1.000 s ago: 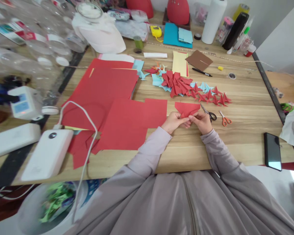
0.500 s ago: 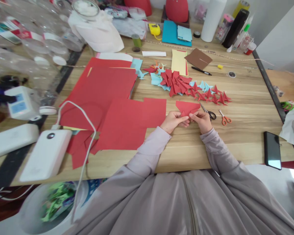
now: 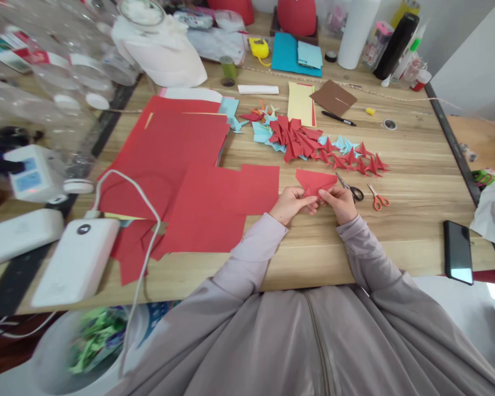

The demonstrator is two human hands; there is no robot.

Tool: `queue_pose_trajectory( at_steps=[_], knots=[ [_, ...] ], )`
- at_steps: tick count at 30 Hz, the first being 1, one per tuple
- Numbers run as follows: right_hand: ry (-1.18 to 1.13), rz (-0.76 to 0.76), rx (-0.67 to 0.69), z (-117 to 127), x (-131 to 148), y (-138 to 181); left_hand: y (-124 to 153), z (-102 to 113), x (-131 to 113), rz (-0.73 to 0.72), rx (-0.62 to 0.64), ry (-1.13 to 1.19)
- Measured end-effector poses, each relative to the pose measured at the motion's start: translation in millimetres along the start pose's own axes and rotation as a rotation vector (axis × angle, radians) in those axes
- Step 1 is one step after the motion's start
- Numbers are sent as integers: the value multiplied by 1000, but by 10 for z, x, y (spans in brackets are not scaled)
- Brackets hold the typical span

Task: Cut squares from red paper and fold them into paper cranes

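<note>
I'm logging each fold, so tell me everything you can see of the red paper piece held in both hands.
The red paper piece is thin, matte paper, partly folded into a wide shape with a flat top edge that narrows toward the hands. It sits low over the wooden table, in front of the person. The left hand pinches its lower left part and the right hand its lower right, fingers meeting at the folds. Black scissors lie just to its right.

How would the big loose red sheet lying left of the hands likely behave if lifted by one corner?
The red sheet looks thin and lies flat on the table, so it would probably droop rather than stay stiff. It seems light, likely sliding easily if pushed. The folded red piece shows creases, suggesting such paper creases readily.
</note>
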State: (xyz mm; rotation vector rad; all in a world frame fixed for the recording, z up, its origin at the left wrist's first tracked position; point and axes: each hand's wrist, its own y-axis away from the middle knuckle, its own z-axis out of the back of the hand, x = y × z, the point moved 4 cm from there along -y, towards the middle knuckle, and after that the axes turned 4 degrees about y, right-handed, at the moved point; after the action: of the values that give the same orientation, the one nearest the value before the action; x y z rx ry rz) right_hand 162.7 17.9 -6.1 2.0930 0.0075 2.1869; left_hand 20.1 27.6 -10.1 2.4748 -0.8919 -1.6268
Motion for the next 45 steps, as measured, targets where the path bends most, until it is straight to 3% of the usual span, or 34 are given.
queue_pose_trajectory(
  at_steps=[19,27,33,45],
  knots=[
    [65,3,-13,0,-6,-8,-5,-16,29,19,-34,-13],
    [28,21,0,-2,52,7,-11,-15,17,-36,13,20],
    [6,-1,22,-3,39,16,-12,-15,4,-126,-45,5],
    [125,79,-14,-8,105,25,-5,-15,-17,-106,-84,-55]
  ],
)
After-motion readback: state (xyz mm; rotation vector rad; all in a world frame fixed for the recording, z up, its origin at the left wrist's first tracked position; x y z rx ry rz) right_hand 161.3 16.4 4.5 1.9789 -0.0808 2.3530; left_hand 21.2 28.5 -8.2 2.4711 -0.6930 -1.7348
